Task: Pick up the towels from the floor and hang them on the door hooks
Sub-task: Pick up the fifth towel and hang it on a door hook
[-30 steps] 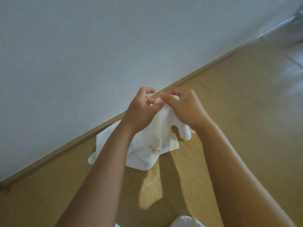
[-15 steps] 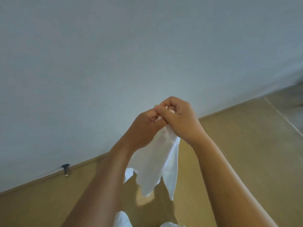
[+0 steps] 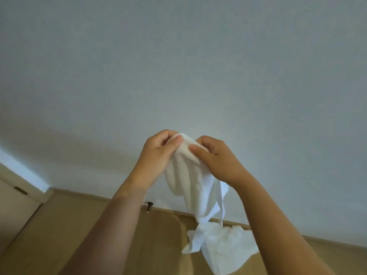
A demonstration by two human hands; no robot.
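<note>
A white towel (image 3: 190,179) hangs in the air in front of the pale wall, its lower end trailing down to about floor level. My left hand (image 3: 158,153) pinches its top edge between thumb and fingers. My right hand (image 3: 214,157) pinches the same edge just to the right, thumb on the cloth. More white towel cloth (image 3: 224,249) lies spread by the baseboard below; whether it is the same towel or a second one I cannot tell. No door hooks are in view.
A plain pale wall (image 3: 178,66) fills most of the view. A small black door stop (image 3: 149,205) sits at the baseboard on the tan floor (image 3: 59,235). A door edge with a metal plate (image 3: 19,190) shows at the far left.
Both hands have lifted the towel from the floor to well above it. The view has tilted up and swung left, bringing the door stop and door edge into sight.
</note>
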